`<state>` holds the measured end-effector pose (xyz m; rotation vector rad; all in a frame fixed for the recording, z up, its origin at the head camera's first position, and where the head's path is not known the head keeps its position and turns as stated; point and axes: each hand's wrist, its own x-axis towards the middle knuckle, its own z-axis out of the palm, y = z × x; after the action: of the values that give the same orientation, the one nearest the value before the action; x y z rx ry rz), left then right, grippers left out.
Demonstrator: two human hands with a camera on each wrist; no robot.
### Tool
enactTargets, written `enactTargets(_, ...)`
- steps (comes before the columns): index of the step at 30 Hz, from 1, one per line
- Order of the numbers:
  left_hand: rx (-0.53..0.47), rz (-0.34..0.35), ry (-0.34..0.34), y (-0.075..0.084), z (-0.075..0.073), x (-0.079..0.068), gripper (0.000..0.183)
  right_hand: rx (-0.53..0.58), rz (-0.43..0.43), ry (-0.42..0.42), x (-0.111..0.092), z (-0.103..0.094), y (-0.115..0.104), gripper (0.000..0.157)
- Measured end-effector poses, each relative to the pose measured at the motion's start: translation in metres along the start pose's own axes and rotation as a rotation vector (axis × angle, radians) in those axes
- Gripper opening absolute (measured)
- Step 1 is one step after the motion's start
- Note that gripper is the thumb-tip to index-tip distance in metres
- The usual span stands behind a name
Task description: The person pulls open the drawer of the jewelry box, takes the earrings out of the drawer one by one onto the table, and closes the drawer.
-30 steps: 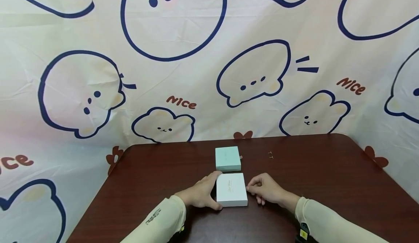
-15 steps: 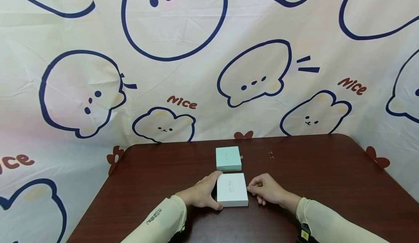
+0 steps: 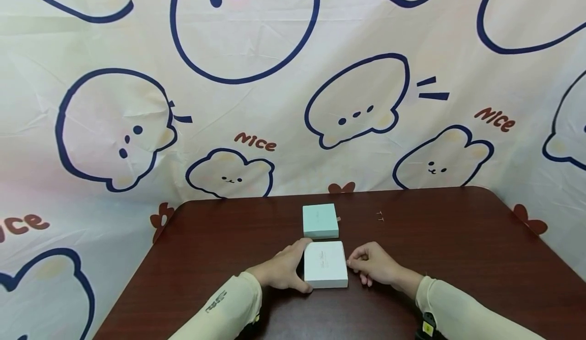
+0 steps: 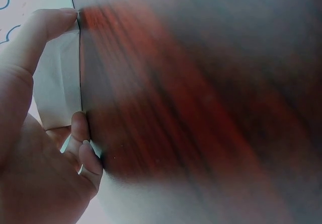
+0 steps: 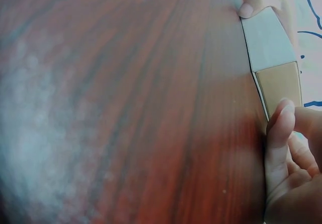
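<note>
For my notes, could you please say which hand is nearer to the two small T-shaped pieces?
Right. The right hand is at the right side of the white box, the T-shaped pieces beyond it; the left hand is farther, at the box's left side.

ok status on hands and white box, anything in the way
Left hand gripping white box at left end; right hand at right end, grip unclear. Box flat on table, looks closed. Mint box just beyond, blocking neither hand.

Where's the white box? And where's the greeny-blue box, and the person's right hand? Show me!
white box (image 3: pixel 325 260): head view, middle of its top.
greeny-blue box (image 3: pixel 319 219): head view, middle of its top.
right hand (image 3: pixel 376 263): head view, back of the hand.
</note>
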<state>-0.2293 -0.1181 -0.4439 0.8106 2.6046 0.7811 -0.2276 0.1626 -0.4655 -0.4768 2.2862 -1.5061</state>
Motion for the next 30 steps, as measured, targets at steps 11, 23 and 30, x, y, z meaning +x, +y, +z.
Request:
enactTargets(11, 0.016, 0.016, 0.013, 0.0014, -0.0002, 0.0012, 0.1, 0.022, 0.011, -0.005, -0.0017, -0.0016, -0.0019, 0.019)
enactTargets(23, 0.017, 0.006, 0.013, 0.0008, 0.0001, 0.0025, 0.102, 0.039, 0.025, -0.019, -0.0006, -0.0038, -0.002, 0.018)
enactTargets(30, 0.008, -0.006, 0.005, 0.001, 0.0003, 0.0008, 0.103, 0.039, 0.036, -0.03, -0.0008, -0.0034, -0.0043, 0.018)
